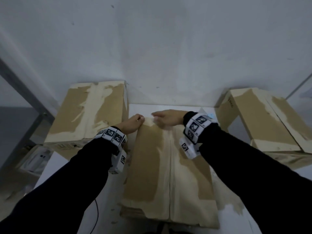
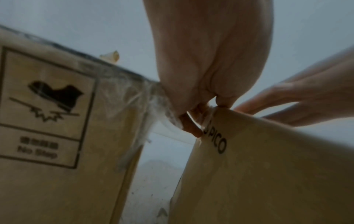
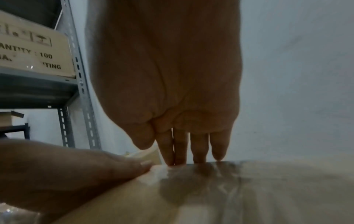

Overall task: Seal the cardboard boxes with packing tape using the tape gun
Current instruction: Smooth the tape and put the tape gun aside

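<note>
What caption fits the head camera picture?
Both hands, left hand and right hand, at the far edge of the middle box.

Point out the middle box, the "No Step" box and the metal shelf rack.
middle box (image 1: 148,166), head view, bare brown cardboard on its top left flap.
"No Step" box (image 2: 57,174), left wrist view, side wall below the printed label.
metal shelf rack (image 3: 84,97), right wrist view, slotted upright post.

A white table (image 1: 57,168) carries three taped cardboard boxes (image 1: 168,174).
</note>
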